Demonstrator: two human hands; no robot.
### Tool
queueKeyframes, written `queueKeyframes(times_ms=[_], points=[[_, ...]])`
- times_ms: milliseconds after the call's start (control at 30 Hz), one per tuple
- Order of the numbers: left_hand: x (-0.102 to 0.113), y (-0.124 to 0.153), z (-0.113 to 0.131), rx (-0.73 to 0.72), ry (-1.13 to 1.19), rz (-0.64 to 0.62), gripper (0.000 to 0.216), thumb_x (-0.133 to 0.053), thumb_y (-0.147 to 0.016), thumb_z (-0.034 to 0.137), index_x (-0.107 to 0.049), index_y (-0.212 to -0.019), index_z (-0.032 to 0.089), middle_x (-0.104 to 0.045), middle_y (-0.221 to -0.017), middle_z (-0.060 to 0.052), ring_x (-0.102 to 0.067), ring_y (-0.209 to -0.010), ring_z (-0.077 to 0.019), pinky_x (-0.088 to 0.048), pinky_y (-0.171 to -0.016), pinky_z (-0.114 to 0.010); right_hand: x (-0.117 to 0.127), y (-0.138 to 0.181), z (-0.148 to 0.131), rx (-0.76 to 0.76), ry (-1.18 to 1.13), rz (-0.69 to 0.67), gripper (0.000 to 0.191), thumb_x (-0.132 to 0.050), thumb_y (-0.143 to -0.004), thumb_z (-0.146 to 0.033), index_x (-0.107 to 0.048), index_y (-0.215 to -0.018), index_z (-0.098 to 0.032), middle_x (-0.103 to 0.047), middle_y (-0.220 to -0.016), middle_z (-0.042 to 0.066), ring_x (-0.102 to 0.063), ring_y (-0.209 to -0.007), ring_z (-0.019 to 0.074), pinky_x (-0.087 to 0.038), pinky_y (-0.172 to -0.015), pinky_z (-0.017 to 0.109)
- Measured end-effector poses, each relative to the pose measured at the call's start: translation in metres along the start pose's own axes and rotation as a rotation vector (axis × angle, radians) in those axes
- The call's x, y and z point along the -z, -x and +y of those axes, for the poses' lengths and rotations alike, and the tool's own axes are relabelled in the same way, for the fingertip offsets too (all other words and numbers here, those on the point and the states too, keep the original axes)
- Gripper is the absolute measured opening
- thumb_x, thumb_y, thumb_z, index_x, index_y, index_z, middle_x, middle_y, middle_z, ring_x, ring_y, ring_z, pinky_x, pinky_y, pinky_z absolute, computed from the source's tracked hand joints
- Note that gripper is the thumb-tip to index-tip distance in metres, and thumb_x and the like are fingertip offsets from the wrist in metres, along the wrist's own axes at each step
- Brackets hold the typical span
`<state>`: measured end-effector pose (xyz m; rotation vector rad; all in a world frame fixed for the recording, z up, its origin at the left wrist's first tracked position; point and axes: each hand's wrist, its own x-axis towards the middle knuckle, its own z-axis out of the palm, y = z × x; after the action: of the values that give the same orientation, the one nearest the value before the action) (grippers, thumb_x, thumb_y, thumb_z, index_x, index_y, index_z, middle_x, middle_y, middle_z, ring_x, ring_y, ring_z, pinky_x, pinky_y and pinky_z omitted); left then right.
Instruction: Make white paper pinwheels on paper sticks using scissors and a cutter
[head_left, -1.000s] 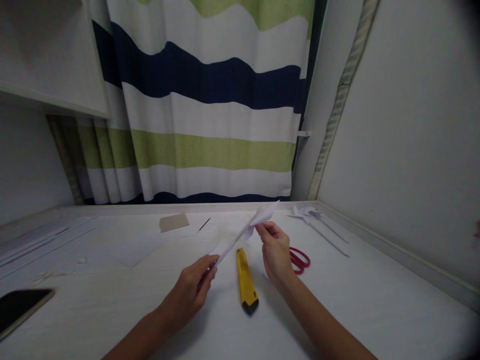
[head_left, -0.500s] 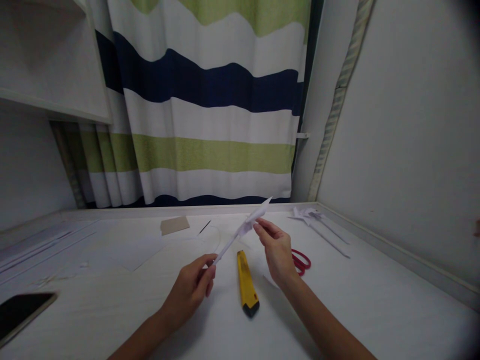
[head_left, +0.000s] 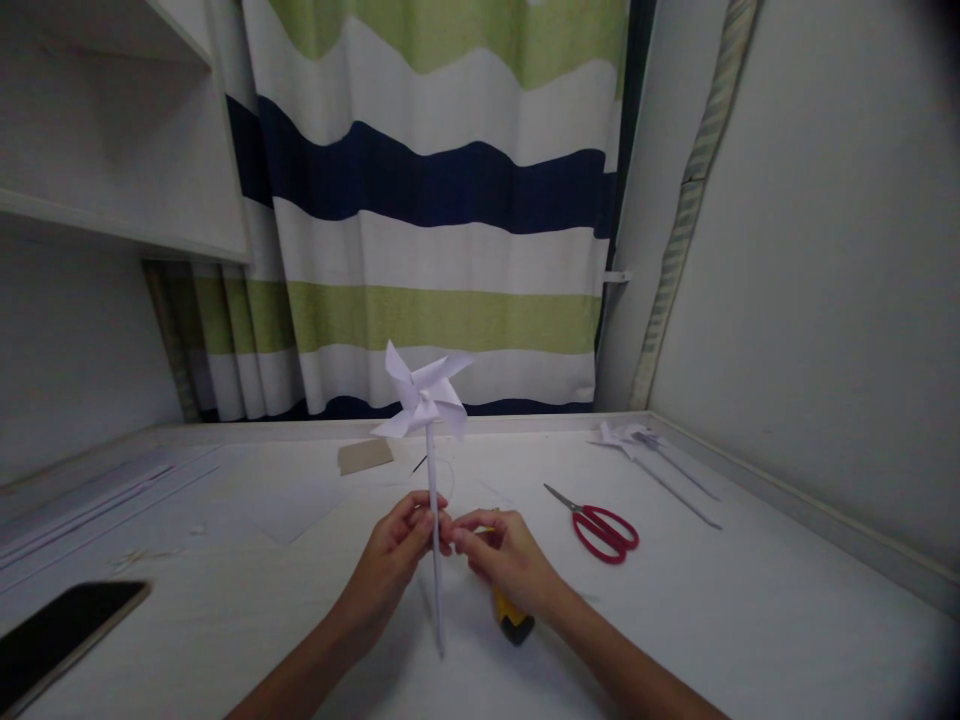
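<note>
A white paper pinwheel stands upright before me, its folded blades facing me and its thin white stick reaching down close to the table. My left hand is closed around the middle of the stick. Just right of the stick, my right hand is pinched shut by the left fingertips; what its fingers hold, if anything, is hidden. Under the right hand lies a yellow utility knife, mostly covered. Red-handled scissors rest on the table to the right.
At the back right lie more paper pinwheels with sticks. A brown cardboard piece, a white paper sheet and paper strips are on the left. A phone lies near left. A striped curtain hangs behind.
The pinwheel has swung from a rightward tilt to upright, blades now facing me. My right hand has left the blades and come down beside my left, uncovering the scissors.
</note>
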<state>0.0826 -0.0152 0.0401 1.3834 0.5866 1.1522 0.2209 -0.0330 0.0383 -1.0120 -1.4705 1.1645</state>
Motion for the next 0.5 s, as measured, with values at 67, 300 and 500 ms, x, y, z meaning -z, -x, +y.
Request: queueKeyframes(times_ms=[67,300,500], points=[[0.0,0.0,-0.001,0.011,0.013,-0.003,0.018,-0.048,-0.076,0.029,-0.047,-0.087,0.015,-0.055,-0.065,0.0,-0.051,-0.061,-0.0112,-0.039,-0.063,-0.025,-0.004,0.003,0.003,-0.02,0.021,-0.027,0.028,-0.054,-0.066,-0.041,-0.061,-0.072,-0.015,-0.038,-0.041,-0.006,-0.025,-0.035,0.0036,-0.016,-0.034,0.018],[0.0,0.001,0.0,0.03,-0.005,-0.047,0.015,-0.043,-0.08,0.027,-0.044,-0.089,0.016,-0.057,-0.069,-0.001,-0.054,-0.064,-0.0124,-0.042,-0.064,-0.027,-0.009,0.008,0.015,-0.038,0.152,-0.108,0.022,-0.056,-0.065,-0.038,-0.059,-0.063,-0.016,-0.042,-0.038,-0.005,-0.037,-0.032,0.0058,-0.025,-0.035,0.017],[0.0,0.003,0.002,0.062,-0.071,-0.033,0.017,-0.041,-0.08,0.028,-0.043,-0.091,0.015,-0.059,-0.072,-0.002,-0.054,-0.061,-0.0117,-0.044,-0.062,-0.027,-0.021,0.011,0.029,-0.055,0.173,-0.124,0.026,-0.053,-0.068,-0.037,-0.055,-0.055,-0.015,-0.041,-0.036,-0.004,-0.038,-0.031,0.0059,-0.024,-0.033,0.016]])
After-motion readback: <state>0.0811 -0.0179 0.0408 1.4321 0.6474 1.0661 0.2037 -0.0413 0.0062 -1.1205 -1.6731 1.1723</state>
